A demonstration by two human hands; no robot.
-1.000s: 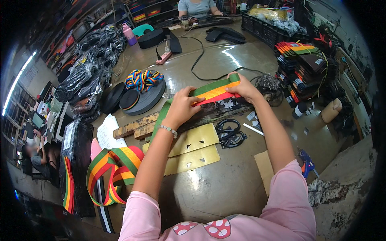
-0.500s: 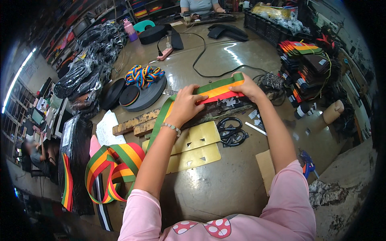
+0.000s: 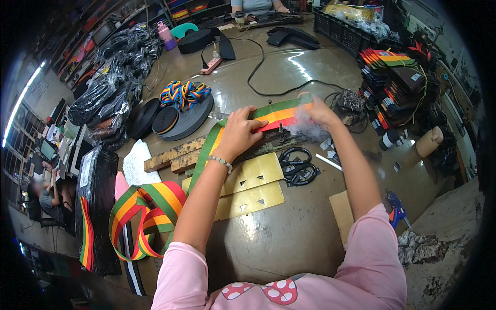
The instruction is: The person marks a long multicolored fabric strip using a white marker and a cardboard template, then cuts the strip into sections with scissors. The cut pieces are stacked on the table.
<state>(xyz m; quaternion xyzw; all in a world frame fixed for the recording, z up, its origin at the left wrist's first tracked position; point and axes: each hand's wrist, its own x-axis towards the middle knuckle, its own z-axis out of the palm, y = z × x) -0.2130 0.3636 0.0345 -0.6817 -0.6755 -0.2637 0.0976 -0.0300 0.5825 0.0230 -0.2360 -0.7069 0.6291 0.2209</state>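
Between my hands stretches a band of green, yellow and red striped webbing (image 3: 279, 114), over a dark fixture with wooden bars (image 3: 181, 156) and an upright metal bolt (image 3: 281, 132). My left hand (image 3: 238, 133) is closed on the webbing, thumb along its red edge. At the band's right end, my right hand (image 3: 324, 114) grips it, its fingers partly hidden by a puff of grey smoke (image 3: 308, 123). From my left hand the webbing runs down behind my forearm toward a loosely looped heap of the same webbing (image 3: 126, 219).
Yellow plates with small cut-outs (image 3: 250, 201), black looped handles (image 3: 298, 170) and a white stick (image 3: 329, 161) lie nearby. Rolls (image 3: 191, 116) stand left, a stacked pile (image 3: 398, 88) right. A power cord (image 3: 253, 77) crosses the table. Another person (image 3: 258, 8) sits at the far side.
Smoke has appeared at the webbing's right end by my right hand. The bolt in front of the band shows more clearly. Both hands keep nearly the same places.
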